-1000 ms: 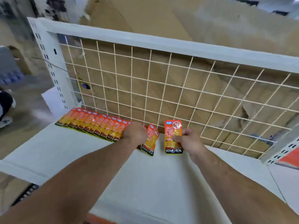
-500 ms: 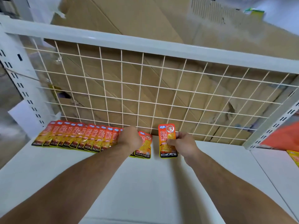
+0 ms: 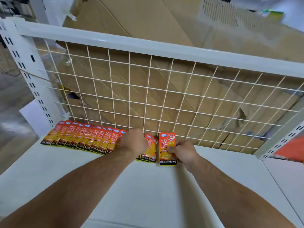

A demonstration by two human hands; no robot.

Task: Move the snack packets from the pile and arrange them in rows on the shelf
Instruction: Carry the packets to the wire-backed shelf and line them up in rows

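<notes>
Packet (image 3: 166, 143) edged nearer row (image 3: 79, 136), pinched by right hand (image 3: 184, 152); left hand (image 3: 134, 140) fingers hidden

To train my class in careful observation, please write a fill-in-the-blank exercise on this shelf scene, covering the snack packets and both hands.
1. The right hand pinches a single packet bearing the brand name ____.
2. The row of packets lies on the white shelf against a wire ____.
3. Behind that wire backing stands brown ____.
4. The left hand rests at the row's ____ end.

Missing words: KONCHEW; grid; cardboard; right.
</notes>
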